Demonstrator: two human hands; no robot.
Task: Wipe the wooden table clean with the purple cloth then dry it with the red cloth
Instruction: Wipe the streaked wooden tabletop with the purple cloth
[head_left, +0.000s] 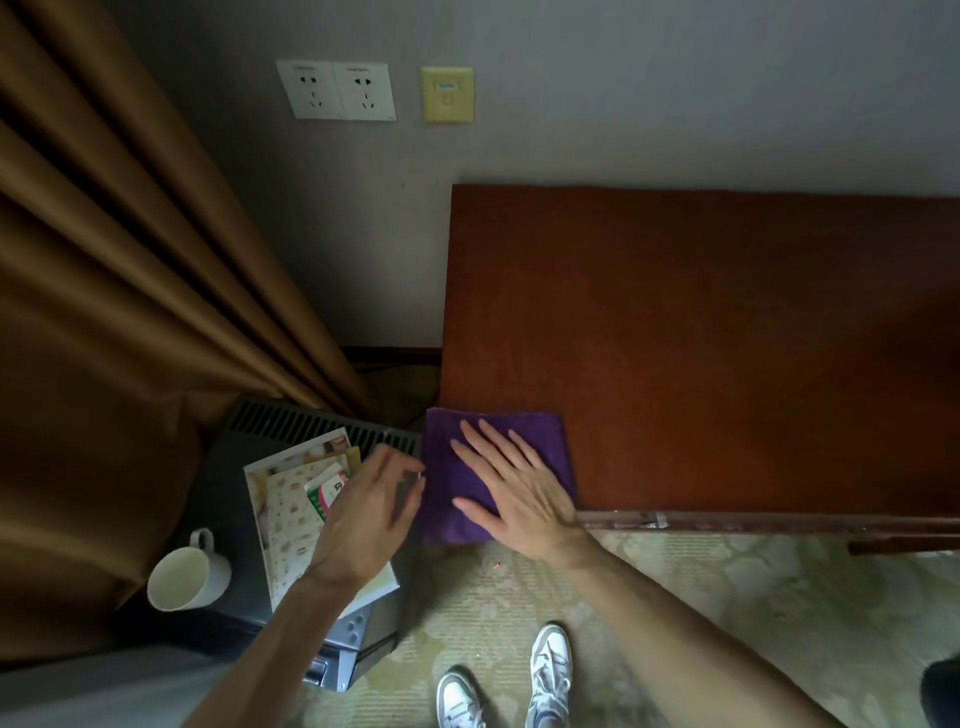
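Observation:
The folded purple cloth (540, 441) lies on the near left corner of the reddish wooden table (727, 338), its edges hanging slightly over the corner. My right hand (514, 488) rests flat on the cloth with fingers spread. My left hand (374, 504) hovers just left of the table's edge, fingers loosely curled close to the cloth's left edge; whether it touches the cloth is unclear. No red cloth is in view.
A dark grey appliance (291, 421) stands left of the table, bearing paper booklets (291, 525) and a white mug (184, 577). Brown curtains (130, 260) hang at left. Wall sockets (337, 91) sit above. My shoes (550, 670) stand on patterned carpet.

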